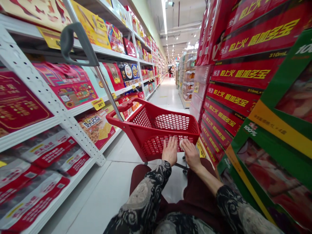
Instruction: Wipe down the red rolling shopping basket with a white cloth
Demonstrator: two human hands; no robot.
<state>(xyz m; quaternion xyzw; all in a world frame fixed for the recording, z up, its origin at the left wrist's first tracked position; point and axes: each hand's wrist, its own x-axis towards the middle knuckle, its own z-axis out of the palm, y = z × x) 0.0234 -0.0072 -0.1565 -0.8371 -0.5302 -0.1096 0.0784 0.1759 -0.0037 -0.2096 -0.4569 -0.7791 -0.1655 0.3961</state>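
A red plastic rolling shopping basket (136, 134) with perforated walls stands upright in front of my knees. Its long metal pull rod ends in a grey handle (92, 48) that leans to the upper left. My left hand (170, 151) is at the near side wall, palm toward it, with its fingers stretched out. Beside it, my right hand (191, 154) has its fingers pressed round a small crumpled white tissue (181, 143) at the same wall, close to the right end. Part of the tissue is hidden by the fingers. No goods show in the visible part of the basket.
White shelving (64, 122) with boxed snacks and bottle packs runs along the left. Stacked red drink cartons (240, 74) and green boxes (275, 136) rise close on the right. The tiled aisle (168, 92) stretches ahead between them, with a distant person.
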